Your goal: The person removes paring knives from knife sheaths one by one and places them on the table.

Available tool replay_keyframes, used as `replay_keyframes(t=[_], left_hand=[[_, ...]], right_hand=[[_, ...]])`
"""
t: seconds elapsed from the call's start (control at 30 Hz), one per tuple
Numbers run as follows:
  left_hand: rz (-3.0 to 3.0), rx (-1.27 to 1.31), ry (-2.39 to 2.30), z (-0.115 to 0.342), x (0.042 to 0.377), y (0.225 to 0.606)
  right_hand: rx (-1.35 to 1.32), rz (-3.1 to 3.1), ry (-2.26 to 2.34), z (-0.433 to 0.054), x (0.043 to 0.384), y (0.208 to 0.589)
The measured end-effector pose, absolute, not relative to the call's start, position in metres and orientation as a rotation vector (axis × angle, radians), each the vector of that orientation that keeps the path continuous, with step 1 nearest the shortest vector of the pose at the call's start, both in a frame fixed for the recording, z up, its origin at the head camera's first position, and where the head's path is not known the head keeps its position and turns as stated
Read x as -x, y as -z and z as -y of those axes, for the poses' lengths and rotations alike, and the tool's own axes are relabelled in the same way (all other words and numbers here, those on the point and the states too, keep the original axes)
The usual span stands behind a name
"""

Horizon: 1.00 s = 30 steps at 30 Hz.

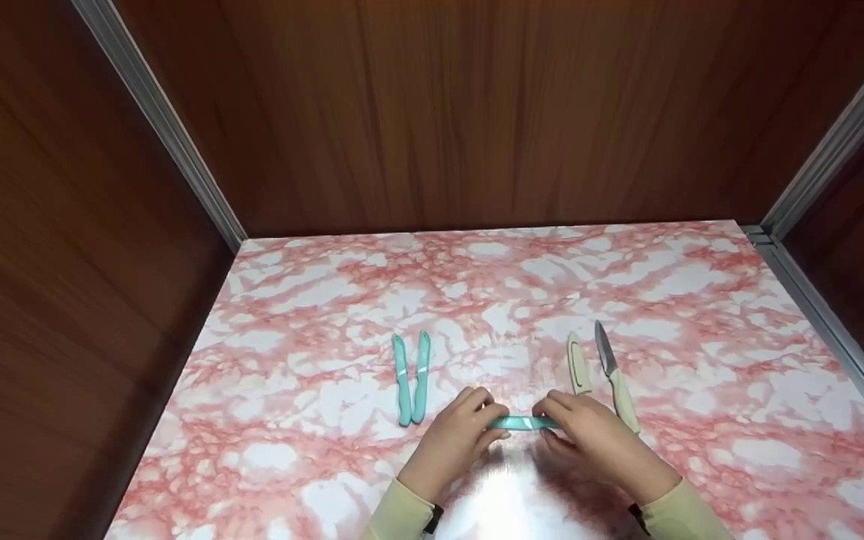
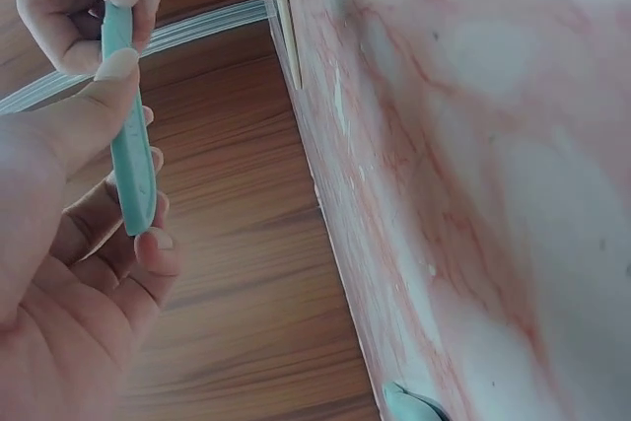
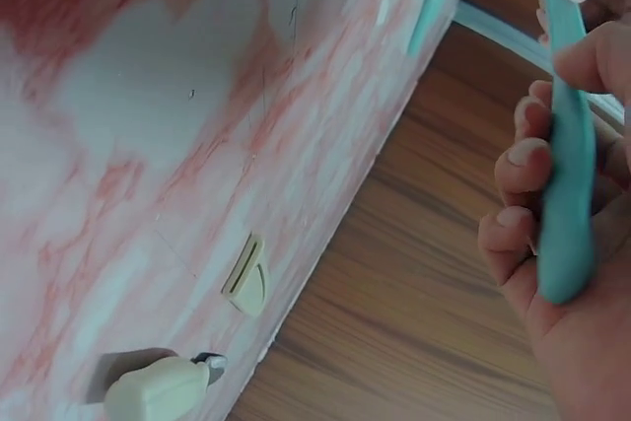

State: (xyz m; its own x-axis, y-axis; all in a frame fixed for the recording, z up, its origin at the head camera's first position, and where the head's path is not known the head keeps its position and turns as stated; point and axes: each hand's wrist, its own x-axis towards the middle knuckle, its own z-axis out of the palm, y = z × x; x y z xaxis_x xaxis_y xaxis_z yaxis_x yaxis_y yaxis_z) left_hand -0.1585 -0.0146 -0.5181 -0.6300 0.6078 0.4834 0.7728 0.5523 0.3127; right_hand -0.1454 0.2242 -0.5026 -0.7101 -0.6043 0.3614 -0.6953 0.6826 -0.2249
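Both hands hold a teal sheathed knife (image 1: 520, 424) level above the table, crosswise in front of the body. My left hand (image 1: 456, 435) pinches its sheath (image 2: 132, 165) between thumb and fingers. At the other end, my right hand (image 1: 593, 436) has its fingers and thumb around the rounded handle (image 3: 568, 214). The blade is hidden inside the sheath. To the left, two more teal sheathed knives (image 1: 421, 379) lie side by side. Just beyond the right hand are a pale green sheath (image 1: 577, 365) and a knife with a pale green handle (image 1: 625, 401), its blade bare and pointing away.
The table (image 1: 289, 442) has a red and white marbled top. A brown wood-grain panel (image 1: 447, 112) stands along its back, with others at the left and right. Metal rails (image 1: 169, 127) run along the panel corners.
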Motion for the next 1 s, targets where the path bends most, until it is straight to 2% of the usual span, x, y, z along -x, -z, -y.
replay_keyframes(t=[1.0], left_hand=[[2.457,1.141,0.662,0.0,0.155,0.52]], right_hand=[[-1.006,2.677,-0.618,-0.231,0.143,0.507]])
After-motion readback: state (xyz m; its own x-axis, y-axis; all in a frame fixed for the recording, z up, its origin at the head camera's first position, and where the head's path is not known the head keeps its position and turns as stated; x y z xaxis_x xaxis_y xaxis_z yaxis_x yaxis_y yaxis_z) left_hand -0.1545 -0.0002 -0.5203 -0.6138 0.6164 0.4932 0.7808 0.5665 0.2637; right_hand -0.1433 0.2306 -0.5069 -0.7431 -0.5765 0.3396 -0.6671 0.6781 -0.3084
